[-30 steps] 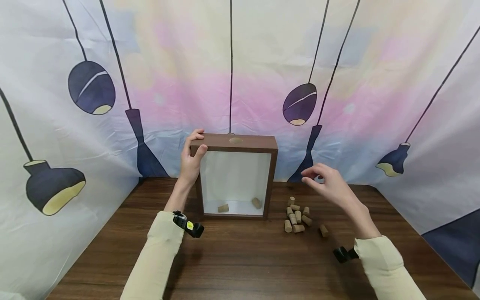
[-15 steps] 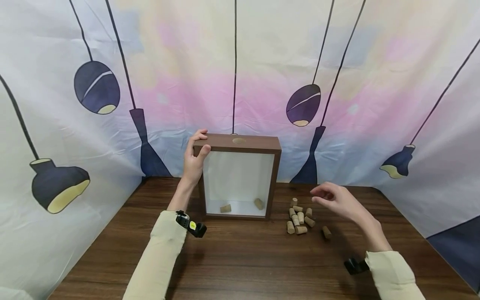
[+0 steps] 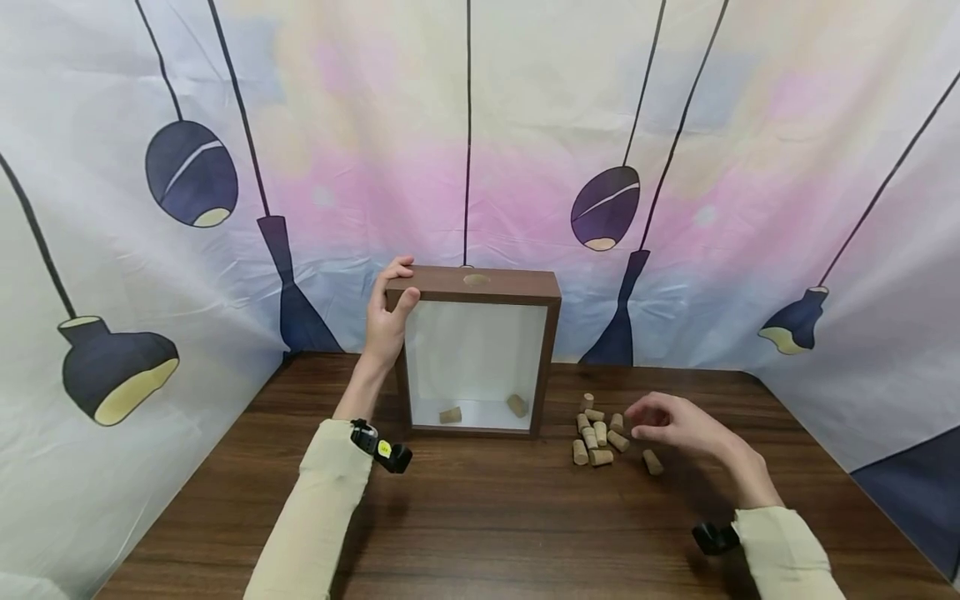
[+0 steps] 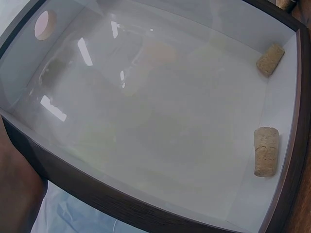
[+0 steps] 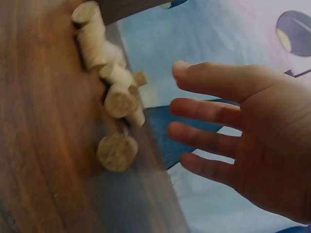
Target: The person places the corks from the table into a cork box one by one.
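A brown-framed shadow box [image 3: 480, 350] with a clear front stands upright on the table, a round hole [image 3: 476, 281] in its top. Two corks lie inside at the bottom, one a left cork [image 3: 450, 415] and one a right cork [image 3: 516, 406]. My left hand [image 3: 385, 329] grips the box's upper left corner, thumb on the front and fingers over the top. Beside the box is a pile of several corks [image 3: 600, 433]. Just right of that pile hovers my right hand [image 3: 682, 425], fingers apart with nothing between them in the right wrist view.
One cork [image 3: 652, 462] lies apart from the pile, below my right hand. The wooden table [image 3: 480, 517] runs back to a printed cloth backdrop [image 3: 375, 125] behind the box.
My right hand has come down and slightly right, from above the cork pile to beside it. My left hand keeps its grip on the box, and the corks lie as before.
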The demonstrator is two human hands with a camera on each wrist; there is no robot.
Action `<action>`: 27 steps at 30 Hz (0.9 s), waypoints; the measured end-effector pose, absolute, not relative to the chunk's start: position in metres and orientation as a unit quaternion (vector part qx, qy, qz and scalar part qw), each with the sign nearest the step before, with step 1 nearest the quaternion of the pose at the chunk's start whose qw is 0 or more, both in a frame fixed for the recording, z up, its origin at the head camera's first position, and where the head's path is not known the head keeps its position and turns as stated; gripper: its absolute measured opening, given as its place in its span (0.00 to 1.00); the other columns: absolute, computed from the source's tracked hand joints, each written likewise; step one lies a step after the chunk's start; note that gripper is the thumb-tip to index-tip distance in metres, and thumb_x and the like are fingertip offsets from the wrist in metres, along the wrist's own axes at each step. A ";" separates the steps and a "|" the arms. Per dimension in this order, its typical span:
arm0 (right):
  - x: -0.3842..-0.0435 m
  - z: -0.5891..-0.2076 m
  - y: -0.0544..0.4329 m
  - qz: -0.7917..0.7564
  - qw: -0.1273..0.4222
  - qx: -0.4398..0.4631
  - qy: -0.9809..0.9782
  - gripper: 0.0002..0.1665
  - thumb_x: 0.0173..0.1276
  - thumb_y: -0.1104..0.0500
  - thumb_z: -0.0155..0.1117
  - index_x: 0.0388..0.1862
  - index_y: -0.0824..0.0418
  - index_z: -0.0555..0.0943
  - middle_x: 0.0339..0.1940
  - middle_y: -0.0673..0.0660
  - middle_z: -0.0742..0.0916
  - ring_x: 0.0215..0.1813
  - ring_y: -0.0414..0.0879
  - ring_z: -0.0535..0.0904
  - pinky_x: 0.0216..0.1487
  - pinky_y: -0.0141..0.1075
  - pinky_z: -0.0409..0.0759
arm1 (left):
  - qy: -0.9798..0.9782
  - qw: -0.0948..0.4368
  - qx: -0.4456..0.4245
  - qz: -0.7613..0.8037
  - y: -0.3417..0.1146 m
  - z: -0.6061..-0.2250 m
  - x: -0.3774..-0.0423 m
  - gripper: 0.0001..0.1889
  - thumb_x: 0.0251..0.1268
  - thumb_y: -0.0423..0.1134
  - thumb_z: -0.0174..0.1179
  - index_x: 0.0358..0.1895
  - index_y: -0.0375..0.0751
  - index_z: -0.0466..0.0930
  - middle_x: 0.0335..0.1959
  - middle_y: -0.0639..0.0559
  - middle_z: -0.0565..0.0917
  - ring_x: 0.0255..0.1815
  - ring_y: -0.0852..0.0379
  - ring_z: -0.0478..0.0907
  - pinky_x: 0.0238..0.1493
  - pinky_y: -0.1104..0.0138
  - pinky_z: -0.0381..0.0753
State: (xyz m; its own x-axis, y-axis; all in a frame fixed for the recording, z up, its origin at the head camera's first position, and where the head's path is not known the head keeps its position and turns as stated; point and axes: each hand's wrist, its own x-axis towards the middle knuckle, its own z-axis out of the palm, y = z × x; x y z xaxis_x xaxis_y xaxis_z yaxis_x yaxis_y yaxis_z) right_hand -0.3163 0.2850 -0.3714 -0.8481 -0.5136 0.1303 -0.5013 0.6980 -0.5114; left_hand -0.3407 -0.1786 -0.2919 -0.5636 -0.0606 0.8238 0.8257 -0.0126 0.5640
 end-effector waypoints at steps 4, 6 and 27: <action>-0.321 -0.381 0.290 -0.286 0.061 -0.281 0.914 0.22 0.69 0.49 0.68 0.55 0.61 0.81 0.50 0.57 0.85 0.42 0.37 0.81 0.41 0.32 0.78 | -0.611 0.344 -0.314 -0.640 -0.179 -0.292 -0.341 0.36 0.68 0.56 0.61 0.56 0.21 0.64 0.72 0.30 0.62 0.79 0.46 0.53 0.76 0.46 0.46; -0.322 -0.383 0.293 -0.290 0.076 -0.283 0.911 0.22 0.68 0.50 0.69 0.55 0.60 0.81 0.52 0.57 0.85 0.47 0.41 0.81 0.43 0.33 0.79 | -0.611 0.343 -0.313 -0.642 -0.179 -0.292 -0.341 0.36 0.69 0.55 0.61 0.56 0.21 0.64 0.72 0.30 0.63 0.79 0.47 0.53 0.75 0.46 0.47; -0.320 -0.393 0.305 -0.298 0.177 -0.240 0.907 0.21 0.59 0.57 0.75 0.51 0.61 0.83 0.42 0.55 0.80 0.34 0.43 0.73 0.33 0.35 0.74 | -0.616 0.342 -0.308 -0.639 -0.179 -0.292 -0.340 0.34 0.70 0.53 0.61 0.56 0.21 0.65 0.72 0.29 0.62 0.79 0.47 0.53 0.76 0.45 0.45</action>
